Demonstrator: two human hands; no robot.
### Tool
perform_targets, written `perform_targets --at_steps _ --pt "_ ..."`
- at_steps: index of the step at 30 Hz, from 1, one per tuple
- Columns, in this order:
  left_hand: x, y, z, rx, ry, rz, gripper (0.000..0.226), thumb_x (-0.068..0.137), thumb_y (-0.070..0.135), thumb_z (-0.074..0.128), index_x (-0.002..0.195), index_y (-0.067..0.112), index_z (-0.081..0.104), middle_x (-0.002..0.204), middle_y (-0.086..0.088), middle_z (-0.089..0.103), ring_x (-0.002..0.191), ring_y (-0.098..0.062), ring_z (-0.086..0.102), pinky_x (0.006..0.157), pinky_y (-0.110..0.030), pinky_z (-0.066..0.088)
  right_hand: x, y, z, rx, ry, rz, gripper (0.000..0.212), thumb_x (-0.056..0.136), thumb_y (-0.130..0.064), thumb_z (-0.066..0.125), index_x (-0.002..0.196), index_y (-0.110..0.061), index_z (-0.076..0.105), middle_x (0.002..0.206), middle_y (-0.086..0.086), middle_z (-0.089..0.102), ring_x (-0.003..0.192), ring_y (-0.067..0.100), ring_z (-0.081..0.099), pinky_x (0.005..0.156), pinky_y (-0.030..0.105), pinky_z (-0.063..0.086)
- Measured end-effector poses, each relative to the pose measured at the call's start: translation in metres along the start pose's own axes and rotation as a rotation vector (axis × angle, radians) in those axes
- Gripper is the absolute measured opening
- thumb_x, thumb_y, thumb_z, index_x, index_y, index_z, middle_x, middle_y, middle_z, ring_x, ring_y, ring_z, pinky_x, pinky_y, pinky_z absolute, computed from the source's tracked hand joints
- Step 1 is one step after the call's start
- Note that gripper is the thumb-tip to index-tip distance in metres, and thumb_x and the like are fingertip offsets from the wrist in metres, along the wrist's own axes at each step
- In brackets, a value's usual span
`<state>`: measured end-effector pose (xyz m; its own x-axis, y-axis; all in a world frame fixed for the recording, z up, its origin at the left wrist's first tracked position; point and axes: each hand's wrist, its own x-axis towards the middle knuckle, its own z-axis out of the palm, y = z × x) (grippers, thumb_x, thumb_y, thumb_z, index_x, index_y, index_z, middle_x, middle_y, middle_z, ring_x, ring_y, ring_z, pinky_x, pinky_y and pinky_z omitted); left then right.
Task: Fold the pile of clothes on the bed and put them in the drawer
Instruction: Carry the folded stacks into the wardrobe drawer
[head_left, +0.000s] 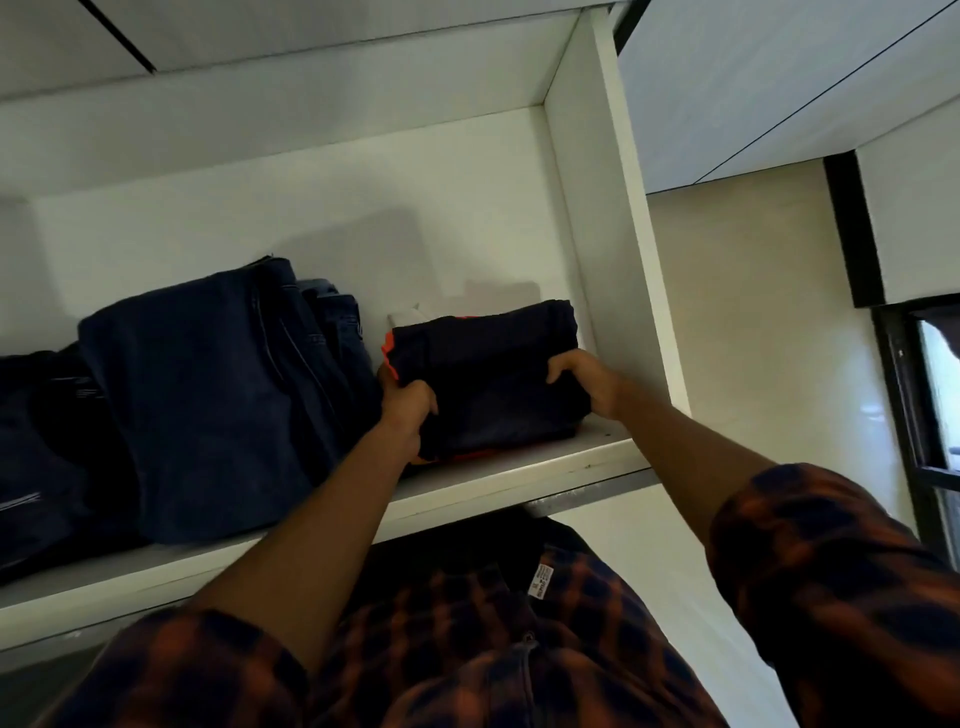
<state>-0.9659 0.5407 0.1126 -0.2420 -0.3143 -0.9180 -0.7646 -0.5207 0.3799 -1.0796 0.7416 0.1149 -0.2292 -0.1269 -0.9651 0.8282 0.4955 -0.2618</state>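
A folded dark garment with orange trim (488, 379) lies at the right end of a white wardrobe shelf (519, 483). My left hand (408, 410) grips its left front corner with curled fingers. My right hand (587, 382) grips its right front edge, close to the shelf's right side wall. Something white (408, 315) peeks out behind the garment. Both forearms reach up from plaid sleeves.
Folded dark blue jeans (223, 395) stand just left of the garment, with more dark folded clothes (47, 452) at the far left. A white side panel (613, 249) bounds the shelf on the right. A plaid shirt (493, 623) hangs below the shelf. A window frame (914, 405) is at right.
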Motion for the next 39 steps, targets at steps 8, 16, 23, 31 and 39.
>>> perform_targets --at_steps 8,16,23,31,39 --pt "-0.035 -0.013 -0.004 0.163 0.115 0.137 0.092 0.088 -0.003 0.052 0.160 0.025 0.003 0.152 -0.013 0.041 0.130 -0.031 0.049 0.112 -0.039 0.040 -0.018 -0.003 0.020 -0.084 0.133 -0.094 0.020 0.073 -0.006 0.055 0.091 -0.013 0.058 0.098 0.008 0.062 0.090 0.027 0.059 0.076 0.036 0.049" --pt "-0.069 0.026 -0.087 0.110 -0.212 0.314 0.033 0.094 0.005 0.059 0.124 0.018 0.061 0.109 -0.003 0.071 0.101 -0.018 0.070 0.085 -0.029 0.056 -0.037 0.021 0.056 -0.378 0.655 -0.415 0.066 0.079 -0.025 0.067 0.142 -0.020 0.045 0.132 0.006 0.057 0.120 0.028 0.056 0.102 0.047 0.050" --pt "-0.065 0.051 -0.248 0.304 -0.357 0.584 0.022 0.096 0.007 0.057 0.106 0.024 0.067 0.095 0.000 0.074 0.081 -0.005 0.070 0.063 -0.013 0.048 -0.096 0.049 0.219 -0.405 0.744 -0.676 0.039 0.089 -0.021 0.073 0.127 -0.019 0.067 0.129 0.002 0.062 0.117 0.014 0.058 0.107 0.033 0.046" --pt "-0.024 0.003 -0.464 0.706 -0.181 0.685 0.029 0.089 0.003 0.063 0.085 0.031 0.064 0.080 -0.004 0.070 0.076 -0.022 0.067 0.080 -0.039 0.055 -0.107 0.099 0.444 -0.509 0.412 -0.742 0.009 0.088 -0.017 0.072 0.094 -0.024 0.076 0.086 -0.007 0.075 0.079 0.008 0.069 0.082 0.038 0.057" --pt "-0.024 -0.051 -0.560 1.058 -0.218 0.599 0.012 0.092 0.016 0.064 0.088 0.027 0.066 0.084 0.004 0.068 0.077 -0.011 0.060 0.072 -0.027 0.042 -0.101 0.118 0.557 -1.035 0.292 -0.732 0.020 0.093 -0.044 0.057 0.101 -0.033 0.072 0.102 -0.008 0.071 0.096 0.018 0.065 0.075 0.033 0.051"
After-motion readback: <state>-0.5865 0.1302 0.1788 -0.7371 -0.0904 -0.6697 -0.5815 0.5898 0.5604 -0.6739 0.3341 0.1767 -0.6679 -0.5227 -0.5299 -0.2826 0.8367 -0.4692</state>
